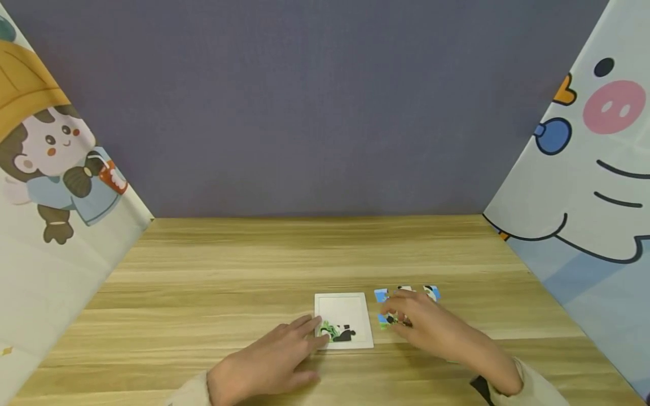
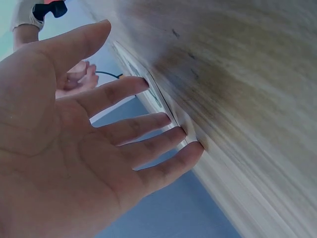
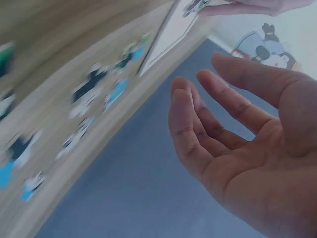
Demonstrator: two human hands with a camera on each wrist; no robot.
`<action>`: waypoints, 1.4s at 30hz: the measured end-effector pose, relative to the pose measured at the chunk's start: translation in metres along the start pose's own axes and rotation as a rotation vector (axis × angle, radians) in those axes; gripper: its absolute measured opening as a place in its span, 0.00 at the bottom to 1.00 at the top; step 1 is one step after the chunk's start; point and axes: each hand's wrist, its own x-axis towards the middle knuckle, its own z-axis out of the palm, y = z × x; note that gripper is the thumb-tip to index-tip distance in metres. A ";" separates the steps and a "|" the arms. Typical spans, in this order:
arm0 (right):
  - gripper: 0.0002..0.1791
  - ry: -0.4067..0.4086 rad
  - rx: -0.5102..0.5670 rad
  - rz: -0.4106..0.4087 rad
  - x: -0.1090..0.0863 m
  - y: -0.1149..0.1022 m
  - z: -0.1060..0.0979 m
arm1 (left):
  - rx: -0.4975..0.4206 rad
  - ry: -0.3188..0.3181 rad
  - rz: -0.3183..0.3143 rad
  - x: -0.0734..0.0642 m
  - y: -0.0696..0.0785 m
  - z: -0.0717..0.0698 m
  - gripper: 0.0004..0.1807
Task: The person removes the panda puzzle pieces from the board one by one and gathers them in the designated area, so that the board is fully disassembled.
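A white puzzle tray lies on the table, with a few green, black and white pieces set in its lower left part. My left hand touches the tray's left side with spread, fairly straight fingers; the left wrist view shows those fingertips along its edge. Over the loose puzzle pieces to the right hovers my right hand, partly covering them. In the right wrist view its fingers are loosely bent and nothing sits between them, while the blurred pieces lie apart from it.
The wood-grain table runs back to a dark grey panel. Printed cartoon walls stand at the left and right. Several loose pieces lie spread right of the tray.
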 end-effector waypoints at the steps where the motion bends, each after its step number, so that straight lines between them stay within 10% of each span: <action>1: 0.15 -0.014 0.002 -0.004 0.004 -0.003 0.001 | -0.001 -0.001 -0.002 0.000 0.000 0.000 0.33; 17: 0.14 -0.194 -0.014 -0.014 0.055 -0.035 0.036 | 0.036 -0.001 0.003 -0.001 0.000 0.001 0.30; 42: 0.18 -0.222 -0.119 0.014 0.053 -0.044 0.051 | 0.068 0.009 -0.016 0.001 0.003 0.002 0.32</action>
